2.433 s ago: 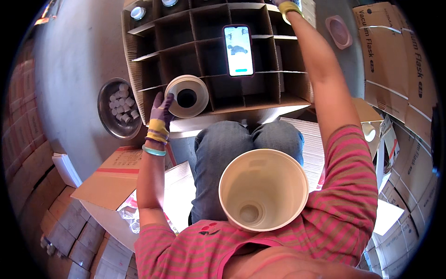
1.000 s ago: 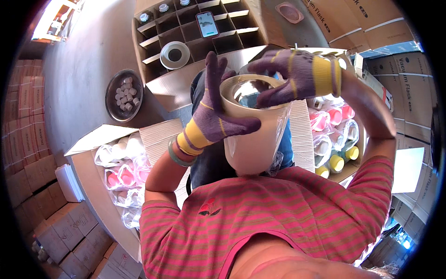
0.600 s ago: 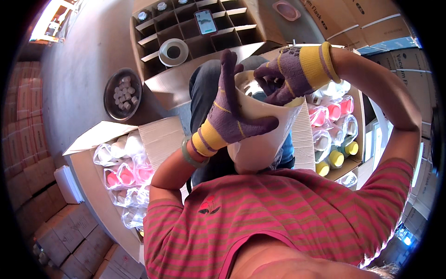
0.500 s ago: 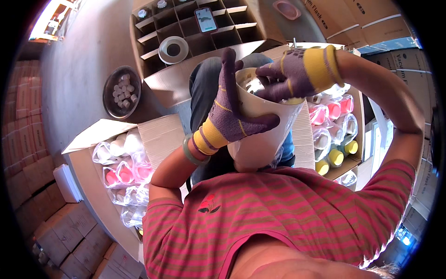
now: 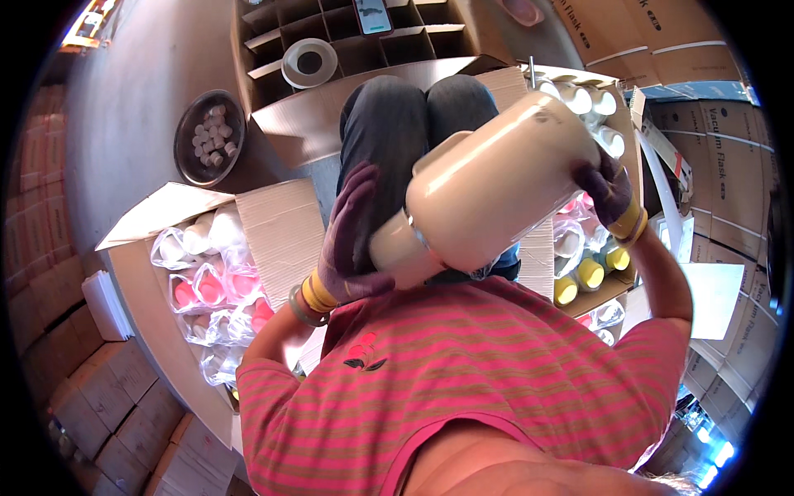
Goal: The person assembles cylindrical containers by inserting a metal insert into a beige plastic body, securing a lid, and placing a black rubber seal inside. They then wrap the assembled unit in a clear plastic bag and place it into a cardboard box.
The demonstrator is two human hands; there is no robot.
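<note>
A large beige thermos flask (image 5: pixel 496 182) is held tilted on its side above my lap, its narrower neck end (image 5: pixel 404 255) pointing lower left. A handle (image 5: pixel 438 155) sticks out from its far side. My left hand (image 5: pixel 347 244), in a purple and yellow glove, cups the neck end with the thumb beneath and the fingers stretched upward. At the wide end my gloved right hand (image 5: pixel 610 197) grips the flask, its fingers partly hidden by the body. Some clear plastic shows under the flask.
A divided carton (image 5: pixel 364 62) ahead bears a white ring (image 5: pixel 309 64) and a phone (image 5: pixel 374 15). A dark bowl (image 5: pixel 209 169) of small white pieces sits left. Open cartons of bagged bottles stand at left (image 5: pixel 281 231) and right (image 5: pixel 542 269). Stacked boxes (image 5: pixel 732 157) line the right side.
The flask has gone from standing on end to lying tilted sideways. My right hand has left its upper rim for the wide end at right; my left hand has shifted to the neck end.
</note>
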